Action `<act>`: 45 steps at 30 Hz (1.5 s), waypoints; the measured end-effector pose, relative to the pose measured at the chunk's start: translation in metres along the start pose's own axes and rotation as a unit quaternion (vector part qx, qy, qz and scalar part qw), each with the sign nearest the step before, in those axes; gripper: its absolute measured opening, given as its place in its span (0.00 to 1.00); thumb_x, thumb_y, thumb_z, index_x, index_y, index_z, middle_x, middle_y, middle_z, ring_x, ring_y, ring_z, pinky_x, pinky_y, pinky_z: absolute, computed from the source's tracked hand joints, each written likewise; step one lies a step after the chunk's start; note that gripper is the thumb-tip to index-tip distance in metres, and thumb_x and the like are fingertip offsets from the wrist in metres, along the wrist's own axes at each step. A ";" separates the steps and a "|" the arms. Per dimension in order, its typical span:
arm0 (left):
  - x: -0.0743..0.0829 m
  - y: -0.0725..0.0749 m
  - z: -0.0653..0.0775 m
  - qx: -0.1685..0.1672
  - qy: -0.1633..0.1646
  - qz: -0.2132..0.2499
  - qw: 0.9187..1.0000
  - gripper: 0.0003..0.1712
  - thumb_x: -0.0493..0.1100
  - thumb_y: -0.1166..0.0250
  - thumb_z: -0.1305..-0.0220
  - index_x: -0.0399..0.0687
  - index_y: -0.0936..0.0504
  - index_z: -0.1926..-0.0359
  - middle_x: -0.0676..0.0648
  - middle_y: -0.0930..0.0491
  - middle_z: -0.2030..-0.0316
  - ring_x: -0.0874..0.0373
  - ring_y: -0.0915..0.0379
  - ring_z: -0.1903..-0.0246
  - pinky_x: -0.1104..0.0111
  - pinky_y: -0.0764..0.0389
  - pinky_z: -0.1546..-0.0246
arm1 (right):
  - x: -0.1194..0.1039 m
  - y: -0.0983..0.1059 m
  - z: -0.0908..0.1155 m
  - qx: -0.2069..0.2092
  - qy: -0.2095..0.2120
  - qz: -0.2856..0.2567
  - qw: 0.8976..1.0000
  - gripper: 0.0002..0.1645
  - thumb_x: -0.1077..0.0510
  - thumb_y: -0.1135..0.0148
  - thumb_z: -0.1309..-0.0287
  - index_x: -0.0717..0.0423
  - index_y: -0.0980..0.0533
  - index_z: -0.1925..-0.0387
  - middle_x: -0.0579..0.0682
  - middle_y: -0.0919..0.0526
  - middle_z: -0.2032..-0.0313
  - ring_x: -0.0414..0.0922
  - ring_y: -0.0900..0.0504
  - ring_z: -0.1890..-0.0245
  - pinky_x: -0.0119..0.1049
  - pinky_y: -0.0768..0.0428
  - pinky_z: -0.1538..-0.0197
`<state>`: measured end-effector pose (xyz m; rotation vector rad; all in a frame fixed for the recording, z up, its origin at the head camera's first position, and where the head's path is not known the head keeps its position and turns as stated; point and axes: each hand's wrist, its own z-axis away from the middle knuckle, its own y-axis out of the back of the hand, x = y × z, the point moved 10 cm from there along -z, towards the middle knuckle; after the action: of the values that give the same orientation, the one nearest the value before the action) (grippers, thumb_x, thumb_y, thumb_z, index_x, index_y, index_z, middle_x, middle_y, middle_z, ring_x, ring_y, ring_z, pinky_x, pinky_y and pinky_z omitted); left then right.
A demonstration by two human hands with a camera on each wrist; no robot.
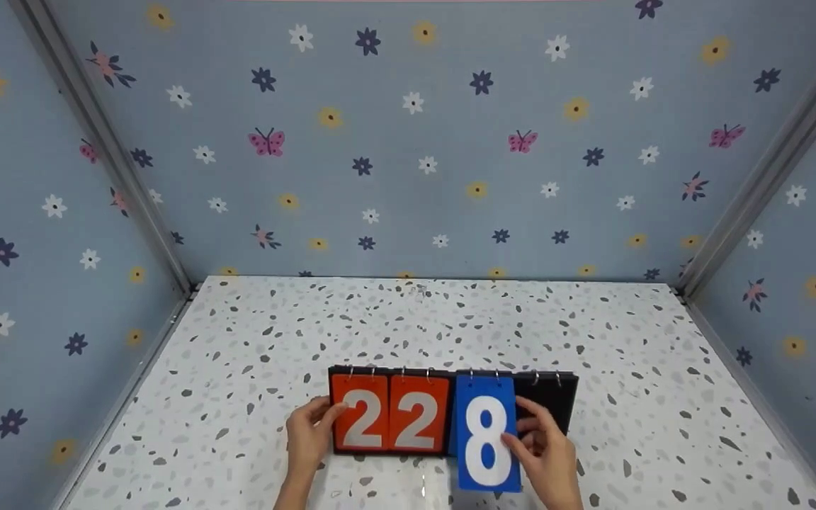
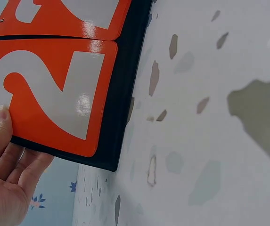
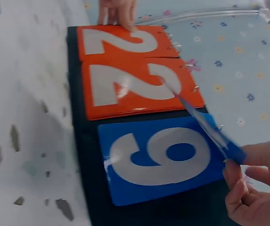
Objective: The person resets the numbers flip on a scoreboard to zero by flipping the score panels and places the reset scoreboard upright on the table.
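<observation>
Here | left fingers (image 2: 2, 126) grip board (image 1: 553, 400) | right fingers (image 1: 537, 409) pinch blue 8-card (image 1: 487, 433)

Soft, even light is spread across the patterned wall (image 1: 394, 145) and pale worktop (image 1: 422, 319) in the head view, where a thin streak of glare is caught near the lower edge. Patches of shine are reflected off an orange number card (image 2: 54, 96) in the left wrist view. In the hazier right wrist view, the worktop is softly shadowed and a tilted blue card (image 3: 219, 140) is slightly blurred.
</observation>
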<state>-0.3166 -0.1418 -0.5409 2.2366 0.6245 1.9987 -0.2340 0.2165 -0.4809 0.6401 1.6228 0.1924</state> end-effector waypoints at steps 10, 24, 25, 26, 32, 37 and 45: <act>0.003 0.001 0.000 0.001 -0.016 0.005 1.000 0.11 0.40 0.34 0.47 0.35 0.18 0.66 0.42 0.18 0.70 0.52 0.22 0.66 0.64 0.22 0.63 | -0.029 0.014 0.001 -0.047 0.149 -0.201 0.967 0.10 0.72 0.46 0.44 0.75 0.25 0.61 0.64 0.22 0.64 0.39 0.21 0.64 0.26 0.23 0.62; 0.004 0.001 0.000 0.005 -0.015 0.003 1.000 0.11 0.42 0.34 0.47 0.37 0.17 0.67 0.44 0.18 0.70 0.54 0.22 0.67 0.63 0.22 0.62 | -0.092 0.049 -0.019 0.077 0.293 -0.167 0.938 0.11 0.85 0.40 0.65 0.75 0.22 0.77 0.62 0.25 0.75 0.39 0.25 0.72 0.22 0.26 0.69; 0.005 0.001 0.000 0.005 -0.016 0.003 1.000 0.11 0.42 0.34 0.47 0.37 0.17 0.67 0.44 0.18 0.70 0.54 0.22 0.68 0.64 0.22 0.62 | -0.098 0.052 -0.021 0.088 0.312 -0.158 0.933 0.10 0.85 0.40 0.66 0.74 0.23 0.79 0.62 0.25 0.75 0.39 0.25 0.72 0.22 0.26 0.69; 0.005 0.001 0.000 0.005 -0.020 0.003 1.000 0.12 0.43 0.34 0.47 0.37 0.17 0.67 0.45 0.18 0.71 0.55 0.22 0.68 0.64 0.22 0.62 | -0.103 0.053 -0.023 0.098 0.326 -0.148 0.929 0.11 0.85 0.39 0.67 0.73 0.23 0.80 0.62 0.25 0.75 0.39 0.25 0.72 0.22 0.26 0.68; 0.007 0.002 0.002 0.003 -0.027 -0.003 1.000 0.13 0.43 0.34 0.47 0.36 0.17 0.66 0.44 0.18 0.70 0.52 0.22 0.66 0.64 0.22 0.63 | -0.111 0.053 -0.044 0.118 0.338 -0.110 0.927 0.10 0.81 0.35 0.67 0.69 0.23 0.80 0.59 0.22 0.79 0.41 0.25 0.77 0.23 0.26 0.70; 0.003 0.001 0.001 0.003 -0.009 -0.003 1.000 0.13 0.43 0.34 0.47 0.36 0.17 0.65 0.43 0.19 0.69 0.51 0.22 0.65 0.62 0.23 0.61 | -0.096 0.047 -0.070 0.137 0.323 -0.063 0.934 0.08 0.74 0.31 0.64 0.63 0.20 0.78 0.53 0.19 0.79 0.42 0.24 0.80 0.23 0.27 0.70; 0.001 0.000 0.001 0.002 -0.001 -0.006 1.000 0.12 0.44 0.34 0.47 0.38 0.17 0.67 0.45 0.19 0.70 0.54 0.22 0.67 0.62 0.22 0.61 | -0.085 0.033 -0.094 0.145 0.292 0.002 0.945 0.05 0.65 0.30 0.59 0.61 0.19 0.77 0.49 0.19 0.78 0.40 0.23 0.81 0.25 0.26 0.74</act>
<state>-0.3159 -0.1414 -0.5398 2.2314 0.6412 1.9925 -0.3124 0.2235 -0.3755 0.8661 2.2486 0.1545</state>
